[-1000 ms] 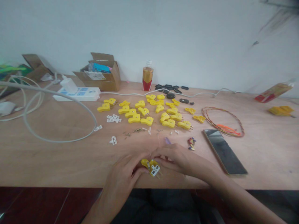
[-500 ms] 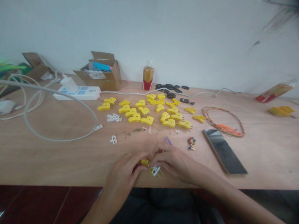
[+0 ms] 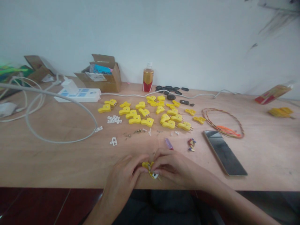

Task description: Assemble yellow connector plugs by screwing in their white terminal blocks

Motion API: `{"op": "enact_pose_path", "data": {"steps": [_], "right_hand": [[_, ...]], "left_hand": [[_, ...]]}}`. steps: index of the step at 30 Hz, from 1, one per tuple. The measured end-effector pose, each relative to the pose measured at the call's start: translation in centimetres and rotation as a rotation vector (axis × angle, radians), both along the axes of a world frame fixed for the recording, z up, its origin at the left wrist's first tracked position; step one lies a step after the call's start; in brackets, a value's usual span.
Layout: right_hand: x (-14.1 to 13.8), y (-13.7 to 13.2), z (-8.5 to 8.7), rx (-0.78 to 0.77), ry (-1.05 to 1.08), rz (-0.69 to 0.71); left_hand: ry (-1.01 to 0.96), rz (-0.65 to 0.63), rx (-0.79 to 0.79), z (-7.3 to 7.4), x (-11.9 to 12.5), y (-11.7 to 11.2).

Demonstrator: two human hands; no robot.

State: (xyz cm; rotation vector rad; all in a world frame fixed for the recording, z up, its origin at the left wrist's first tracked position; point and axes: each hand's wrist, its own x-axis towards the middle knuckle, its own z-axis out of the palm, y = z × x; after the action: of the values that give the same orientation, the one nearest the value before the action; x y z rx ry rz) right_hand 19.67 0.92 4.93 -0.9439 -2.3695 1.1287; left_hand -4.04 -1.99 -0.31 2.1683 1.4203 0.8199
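Near the table's front edge, my left hand [image 3: 125,173] is closed on one end of an opened yellow plug [image 3: 145,165]. A white insert [image 3: 155,176] lies inside its shell, and thin pins point down to the right. My right hand [image 3: 172,164] has its fingertips pinched together on the same plug, over the insert. Those fingers cover its middle, so any small part between them is hidden. Just beyond my right hand lies a purple-handled tool [image 3: 168,143]. Small metal screws [image 3: 138,131] and white plastic clips [image 3: 114,119] are scattered farther back.
Several yellow plugs [image 3: 134,119] cover the table's middle. A phone [image 3: 225,153] and a coiled wire [image 3: 240,120] lie right, near small red and blue parts [image 3: 191,143]. Behind stand a bottle [image 3: 148,78], a carton [image 3: 112,82] and a power strip [image 3: 91,95]; a cable [image 3: 90,112] loops left.
My right fingers have shifted slightly on the plug and cover more of the white insert. The purple-handled tool shows more fully. My left hand keeps its hold.
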Motion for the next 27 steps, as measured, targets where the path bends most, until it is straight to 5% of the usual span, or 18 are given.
{"op": "enact_pose_path", "data": {"steps": [8, 13, 27], "right_hand": [[0.3, 0.2, 0.6, -0.052, -0.004, -0.010], [0.6, -0.4, 0.8, 0.079, -0.078, 0.038], [0.9, -3.0, -1.4, 0.406, -0.161, -0.133]], "left_hand": [[-0.004, -0.012, 0.011, 0.4, 0.1, -0.1], [-0.010, -0.017, 0.030, 0.4, 0.1, -0.2], [0.006, -0.003, 0.143, 0.4, 0.2, -0.4]]}}
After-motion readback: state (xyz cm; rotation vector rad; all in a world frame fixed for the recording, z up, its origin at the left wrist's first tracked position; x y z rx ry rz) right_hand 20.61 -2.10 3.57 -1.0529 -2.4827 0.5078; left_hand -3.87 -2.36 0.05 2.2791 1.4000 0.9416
